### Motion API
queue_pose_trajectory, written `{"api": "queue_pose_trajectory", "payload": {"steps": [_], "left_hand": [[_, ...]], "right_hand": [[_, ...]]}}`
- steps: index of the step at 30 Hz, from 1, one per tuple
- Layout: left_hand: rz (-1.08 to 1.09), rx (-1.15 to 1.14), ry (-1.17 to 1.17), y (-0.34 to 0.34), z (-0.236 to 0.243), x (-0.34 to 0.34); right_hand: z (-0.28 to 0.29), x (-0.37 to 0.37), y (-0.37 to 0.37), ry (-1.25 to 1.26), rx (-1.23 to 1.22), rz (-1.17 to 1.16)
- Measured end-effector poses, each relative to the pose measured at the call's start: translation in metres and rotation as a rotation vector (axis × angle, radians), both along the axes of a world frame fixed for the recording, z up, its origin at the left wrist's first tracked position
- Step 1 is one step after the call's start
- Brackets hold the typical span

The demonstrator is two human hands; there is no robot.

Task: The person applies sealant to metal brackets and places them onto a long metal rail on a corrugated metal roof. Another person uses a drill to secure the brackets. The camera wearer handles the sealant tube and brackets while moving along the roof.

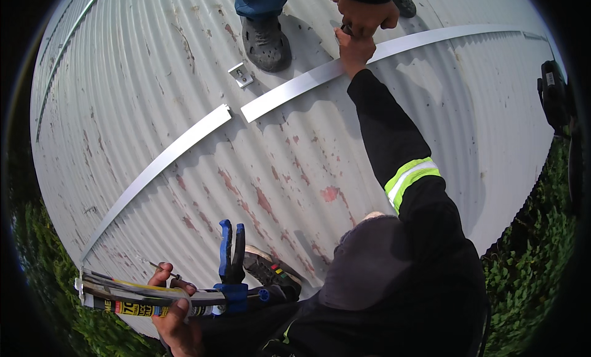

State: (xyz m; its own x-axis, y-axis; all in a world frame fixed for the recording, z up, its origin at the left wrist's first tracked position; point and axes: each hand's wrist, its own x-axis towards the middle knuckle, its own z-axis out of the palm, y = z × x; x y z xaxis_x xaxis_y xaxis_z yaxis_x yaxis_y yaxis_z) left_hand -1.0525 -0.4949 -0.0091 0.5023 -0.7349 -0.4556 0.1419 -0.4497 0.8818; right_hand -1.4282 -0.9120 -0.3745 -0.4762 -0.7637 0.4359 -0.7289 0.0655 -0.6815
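Note:
My left hand (175,317) is wrapped round the barrel of a caulking gun (233,295) with a blue trigger handle. A sealant tube (135,306) lies in its frame. My right arm, in a black sleeve with a yellow-green reflective band, stretches to the far side. There my right hand (356,52) is closed at a silver metal rail (301,89), beside a co-worker's hand (368,17). A small dark thing shows between the two hands, mostly hidden by fingers. A second silver rail (163,160) lies to the left, with a short gap between the rails.
Corrugated metal roofing (246,178) with peeling paint spreads underfoot. A small metal bracket (241,75) sits near the co-worker's grey clog (266,44). My dark shoe (268,269) is by the gun's handle. Foliage (523,252) borders the roof; a black object (553,95) stands at the right edge.

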Motion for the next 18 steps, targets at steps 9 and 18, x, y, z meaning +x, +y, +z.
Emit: {"api": "queue_pose_trajectory", "payload": {"steps": [9,18], "left_hand": [[0.002,-0.005,0.007,-0.001,0.002,0.004],[-0.045,0.010,-0.001,-0.003,0.006,0.005]], "right_hand": [[0.002,-0.001,0.000,0.050,0.049,-0.013],[0.031,-0.064,0.022,-0.248,0.339,0.528]]}}
